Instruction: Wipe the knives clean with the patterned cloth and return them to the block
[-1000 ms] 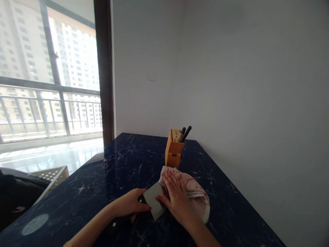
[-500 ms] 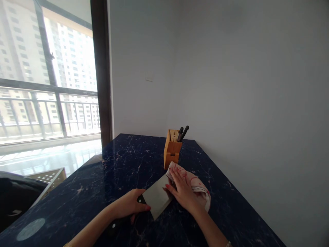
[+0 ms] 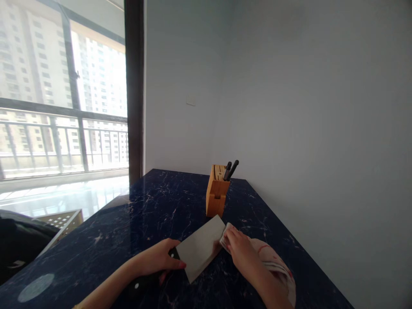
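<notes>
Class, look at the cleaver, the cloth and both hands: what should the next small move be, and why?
Probably draw the cloth towards the handle across the blade: the right hand has it at the blade's far end, most of the upper face lies uncovered, and the left hand holds the handle.

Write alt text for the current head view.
A left hand grips a cleaver by its black handle, while the right hand holds a pale, red-marked cloth at the far end of the blade. Beyond them, a wooden knife block stands on a dark blue table.
</notes>
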The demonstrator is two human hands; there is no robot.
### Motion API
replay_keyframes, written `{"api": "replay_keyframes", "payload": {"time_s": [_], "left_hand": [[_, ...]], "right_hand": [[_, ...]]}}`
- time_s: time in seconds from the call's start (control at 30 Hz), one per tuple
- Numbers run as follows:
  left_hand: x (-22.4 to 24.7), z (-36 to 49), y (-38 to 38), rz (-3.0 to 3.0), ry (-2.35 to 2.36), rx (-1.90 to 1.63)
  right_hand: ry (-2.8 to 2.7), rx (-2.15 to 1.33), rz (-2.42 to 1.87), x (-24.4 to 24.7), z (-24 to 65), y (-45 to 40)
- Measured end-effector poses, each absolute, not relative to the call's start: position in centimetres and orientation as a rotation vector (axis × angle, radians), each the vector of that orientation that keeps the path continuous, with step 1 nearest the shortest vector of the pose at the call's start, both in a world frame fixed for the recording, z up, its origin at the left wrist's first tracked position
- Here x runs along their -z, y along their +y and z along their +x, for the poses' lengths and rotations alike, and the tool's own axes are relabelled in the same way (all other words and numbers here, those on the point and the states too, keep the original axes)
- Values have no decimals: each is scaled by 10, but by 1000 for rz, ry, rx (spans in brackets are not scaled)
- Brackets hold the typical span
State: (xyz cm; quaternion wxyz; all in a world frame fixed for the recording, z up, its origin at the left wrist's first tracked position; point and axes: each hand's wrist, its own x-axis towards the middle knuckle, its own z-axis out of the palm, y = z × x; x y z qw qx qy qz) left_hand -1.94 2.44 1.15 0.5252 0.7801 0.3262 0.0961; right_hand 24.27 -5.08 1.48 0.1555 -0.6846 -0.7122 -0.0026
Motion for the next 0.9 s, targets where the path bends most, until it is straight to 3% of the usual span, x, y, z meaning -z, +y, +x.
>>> {"api": "replay_keyframes", "payload": {"time_s": [0.37, 0.63, 0.9], "left_hand": [[-4, -18, 29, 1849, 787, -280], [2, -19, 33, 1829, 790, -323], [-1, -19, 32, 1813, 792, -306]], "right_hand": [[-2164, -114, -1521, -12, 189, -69], [-1930, 228, -1870, 1, 204, -50], [-1846, 338, -1869, 4, 205, -43]]}}
